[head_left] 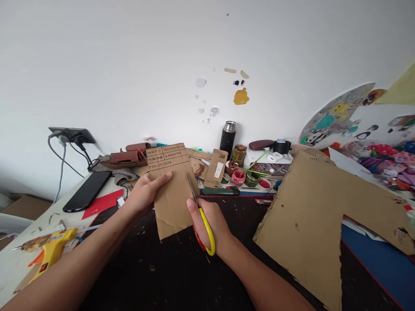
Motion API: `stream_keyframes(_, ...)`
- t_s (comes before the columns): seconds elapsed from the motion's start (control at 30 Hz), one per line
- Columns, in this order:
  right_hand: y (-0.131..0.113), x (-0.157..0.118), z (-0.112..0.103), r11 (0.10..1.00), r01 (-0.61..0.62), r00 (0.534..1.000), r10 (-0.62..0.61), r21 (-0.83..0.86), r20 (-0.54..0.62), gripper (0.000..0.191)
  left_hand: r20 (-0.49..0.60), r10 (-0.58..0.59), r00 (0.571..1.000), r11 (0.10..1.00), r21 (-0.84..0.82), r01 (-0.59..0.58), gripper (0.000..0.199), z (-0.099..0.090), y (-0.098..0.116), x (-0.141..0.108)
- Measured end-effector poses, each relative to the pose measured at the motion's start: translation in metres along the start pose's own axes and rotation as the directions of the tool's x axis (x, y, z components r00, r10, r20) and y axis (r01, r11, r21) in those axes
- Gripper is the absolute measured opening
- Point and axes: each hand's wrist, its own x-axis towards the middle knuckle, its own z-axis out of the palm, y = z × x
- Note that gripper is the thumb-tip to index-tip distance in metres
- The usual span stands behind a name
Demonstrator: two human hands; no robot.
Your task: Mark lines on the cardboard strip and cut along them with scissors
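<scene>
My left hand (145,190) grips the left edge of a brown cardboard piece (171,194), its thumb lying across the front. Black printed characters and numbers run along the top of the cardboard, which is held up above the dark desk mat. In my right hand (212,216) is a pair of scissors (207,231) with yellow and red handles. The scissor blades point upward and meet the right part of the cardboard; how far they cut into it I cannot tell. My right thumb lies near the cardboard's right edge.
A large notched cardboard sheet (301,207) lies on the right. A yellow hot glue gun (53,250) and a black phone (87,191) lie on the left. Open paint jars (239,177) and a black thermos (228,140) stand at the back, near a green utility knife (220,191).
</scene>
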Motion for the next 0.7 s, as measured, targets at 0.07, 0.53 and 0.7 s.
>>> stream_keyframes(0.07,-0.0007,-0.0003,0.0002,1.0,-0.002,1.0,0.002,-0.007,-0.005,0.054,-0.006,0.003,1.0,1.0,-0.007,-0.003,0.062,0.001,0.0009,-0.001)
stream_keyframes(0.53,0.0033,-0.0004,0.002,1.0,0.002,1.0,-0.001,0.031,-0.017,0.055,0.026,0.038,0.999,0.999,0.024,-0.039,0.062,-0.0026,-0.0015,0.0017)
stream_keyframes(0.7,0.0033,-0.0018,-0.004,0.98,-0.044,0.997,0.03,0.195,0.075,0.057,0.027,0.05,0.998,0.998,0.022,-0.051,0.059,-0.0033,0.0059,-0.0004)
